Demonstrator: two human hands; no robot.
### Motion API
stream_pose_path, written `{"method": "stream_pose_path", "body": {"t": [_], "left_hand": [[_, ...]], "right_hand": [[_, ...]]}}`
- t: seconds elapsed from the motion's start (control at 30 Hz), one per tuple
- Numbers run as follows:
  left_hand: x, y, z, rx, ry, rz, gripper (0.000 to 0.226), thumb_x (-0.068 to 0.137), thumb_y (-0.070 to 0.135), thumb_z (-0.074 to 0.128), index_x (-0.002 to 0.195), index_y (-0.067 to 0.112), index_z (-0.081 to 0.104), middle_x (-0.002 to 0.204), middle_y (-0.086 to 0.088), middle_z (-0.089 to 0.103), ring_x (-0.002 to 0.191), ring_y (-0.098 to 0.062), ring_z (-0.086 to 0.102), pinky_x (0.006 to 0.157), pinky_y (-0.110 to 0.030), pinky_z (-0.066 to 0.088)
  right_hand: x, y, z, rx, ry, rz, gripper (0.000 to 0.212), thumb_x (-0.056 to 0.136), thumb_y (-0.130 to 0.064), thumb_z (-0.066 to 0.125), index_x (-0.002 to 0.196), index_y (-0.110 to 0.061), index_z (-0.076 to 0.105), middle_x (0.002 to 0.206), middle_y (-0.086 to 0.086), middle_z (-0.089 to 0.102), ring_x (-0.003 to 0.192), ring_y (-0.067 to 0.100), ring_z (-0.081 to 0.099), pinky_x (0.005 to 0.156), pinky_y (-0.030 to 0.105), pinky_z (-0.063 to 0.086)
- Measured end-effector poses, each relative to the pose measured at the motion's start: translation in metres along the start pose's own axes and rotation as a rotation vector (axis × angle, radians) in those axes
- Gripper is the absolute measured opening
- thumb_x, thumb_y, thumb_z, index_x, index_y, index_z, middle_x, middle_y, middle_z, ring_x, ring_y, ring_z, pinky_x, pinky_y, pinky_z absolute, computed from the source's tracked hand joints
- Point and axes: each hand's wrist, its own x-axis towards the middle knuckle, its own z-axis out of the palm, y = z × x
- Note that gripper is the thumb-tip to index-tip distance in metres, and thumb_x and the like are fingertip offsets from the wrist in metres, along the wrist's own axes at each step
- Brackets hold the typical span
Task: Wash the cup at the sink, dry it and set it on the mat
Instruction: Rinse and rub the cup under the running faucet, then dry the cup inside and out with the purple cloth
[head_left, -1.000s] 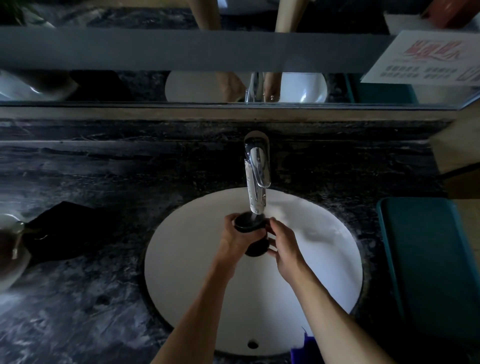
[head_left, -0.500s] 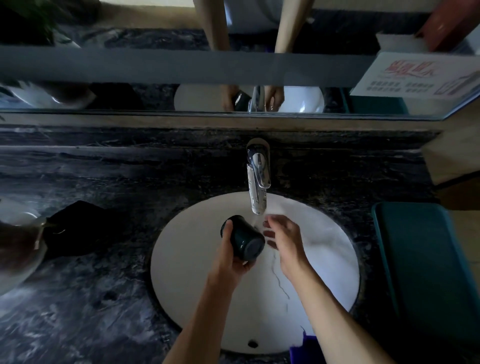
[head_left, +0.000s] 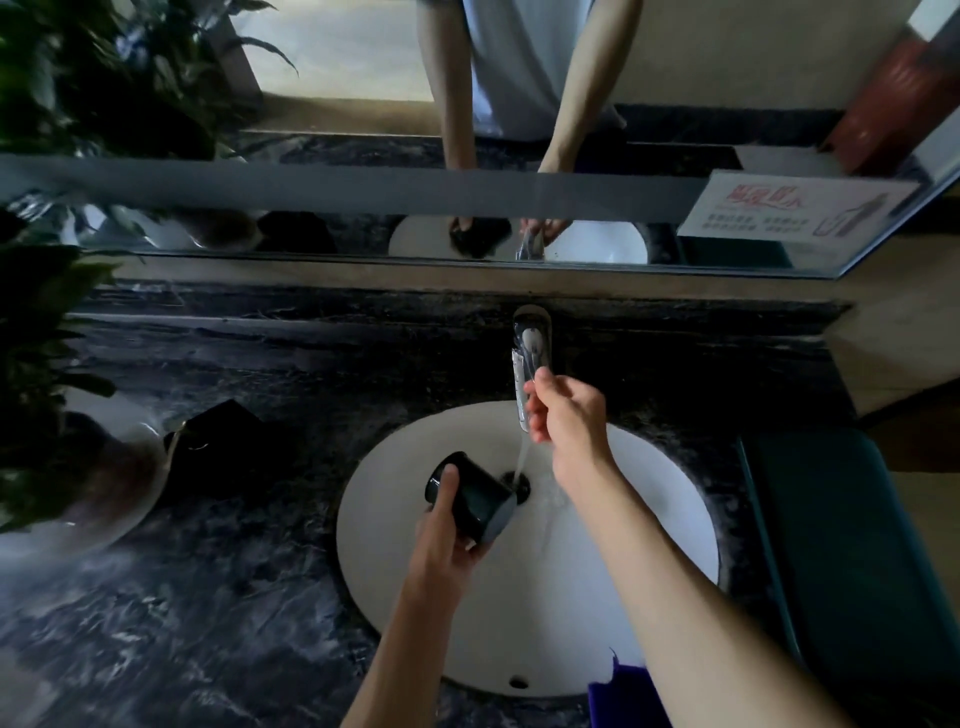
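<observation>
Now the right hand (head_left: 563, 413) has risen to grip the faucet (head_left: 525, 374), the left hand (head_left: 441, 540) still holding the cup (head_left: 475, 499).

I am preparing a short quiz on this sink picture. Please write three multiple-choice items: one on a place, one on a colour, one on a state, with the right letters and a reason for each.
1. Where is the cup?
A. On the counter beside the plant
B. Over the white sink basin, in the left hand
C. On the green mat

2. What colour is the cup?
A. White
B. Red
C. Dark, nearly black

3. What is the state of the faucet?
A. Water is running from it
B. It is dry and shut off
C. It is covered with a cloth

Answers:
1 B: the left hand grips the tilted cup above the basin, near the drain.
2 C: it looks dark against the white basin.
3 A: a stream falls from the spout to the drain, while the right hand is at the faucet.
</observation>
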Motion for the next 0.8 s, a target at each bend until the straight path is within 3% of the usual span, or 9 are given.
{"method": "stream_pose_path", "body": {"t": [0.13, 0.27, 0.37, 0.53, 0.67, 0.73, 0.8], "left_hand": [[-0.014, -0.007, -0.010, 0.033, -0.014, 0.027, 0.029, 0.094, 0.040, 0.070, 0.110, 0.018, 0.060, 0.109, -0.014, 0.069, 0.104, -0.032, 0.066, 0.082, -0.045, 0.059], [-0.028, -0.017, -0.019, 0.066, -0.042, 0.073, 0.034, 0.094, 0.038, 0.071, 0.120, 0.019, 0.061, 0.117, -0.014, 0.070, 0.110, -0.032, 0.066, 0.086, -0.045, 0.058], [-0.037, -0.023, -0.022, 0.074, -0.068, 0.114, 0.044, 0.093, 0.036, 0.072, 0.132, 0.021, 0.058, 0.124, -0.011, 0.069, 0.112, -0.030, 0.066, 0.080, -0.041, 0.058], [-0.045, -0.036, -0.028, 0.145, -0.088, 0.162, 0.047, 0.093, 0.032, 0.073, 0.135, 0.016, 0.058, 0.127, -0.015, 0.069, 0.116, -0.033, 0.065, 0.075, -0.039, 0.058], [-0.050, -0.050, -0.036, 0.215, -0.111, 0.189, 0.048, 0.093, 0.033, 0.073, 0.136, 0.018, 0.058, 0.128, -0.013, 0.069, 0.117, -0.033, 0.065, 0.083, -0.042, 0.058], [-0.051, -0.054, -0.038, 0.244, -0.117, 0.204, 0.051, 0.093, 0.034, 0.074, 0.138, 0.018, 0.057, 0.130, -0.013, 0.068, 0.119, -0.034, 0.064, 0.091, -0.046, 0.057], [-0.054, -0.059, -0.039, 0.258, -0.125, 0.212, 0.053, 0.093, 0.035, 0.074, 0.140, 0.018, 0.056, 0.132, -0.013, 0.067, 0.120, -0.034, 0.063, 0.098, -0.050, 0.055]], "right_hand": [[0.003, 0.012, -0.006, -0.064, 0.005, 0.057, 0.031, 0.103, -0.019, 0.059, 0.074, -0.007, 0.065, 0.057, 0.001, 0.057, 0.035, 0.004, 0.042, 0.035, 0.018, 0.029], [-0.001, 0.026, -0.015, -0.087, -0.020, 0.074, 0.031, 0.102, -0.024, 0.062, 0.075, -0.009, 0.066, 0.059, 0.000, 0.060, 0.038, 0.005, 0.042, 0.037, 0.019, 0.030], [-0.020, 0.036, -0.033, -0.191, -0.046, 0.034, 0.028, 0.104, -0.017, 0.057, 0.078, -0.008, 0.065, 0.063, 0.000, 0.059, 0.043, 0.009, 0.045, 0.039, 0.020, 0.032], [-0.073, 0.074, -0.097, -0.364, -0.048, 0.003, 0.011, 0.098, 0.002, 0.056, 0.092, 0.002, 0.065, 0.069, 0.006, 0.062, 0.055, 0.014, 0.053, 0.053, 0.020, 0.046], [-0.112, 0.104, -0.147, -0.651, -0.091, -0.118, 0.022, 0.094, -0.001, 0.059, 0.091, -0.020, 0.070, 0.083, -0.001, 0.072, 0.074, 0.009, 0.066, 0.075, 0.019, 0.052], [-0.134, 0.115, -0.172, -0.780, -0.147, -0.236, 0.016, 0.095, -0.005, 0.064, 0.100, -0.015, 0.074, 0.094, 0.000, 0.074, 0.085, 0.007, 0.066, 0.078, 0.009, 0.047], [-0.158, 0.126, -0.200, -0.930, -0.203, -0.402, 0.017, 0.092, -0.013, 0.068, 0.107, -0.012, 0.075, 0.101, -0.001, 0.073, 0.094, 0.006, 0.063, 0.086, 0.015, 0.048]]}}
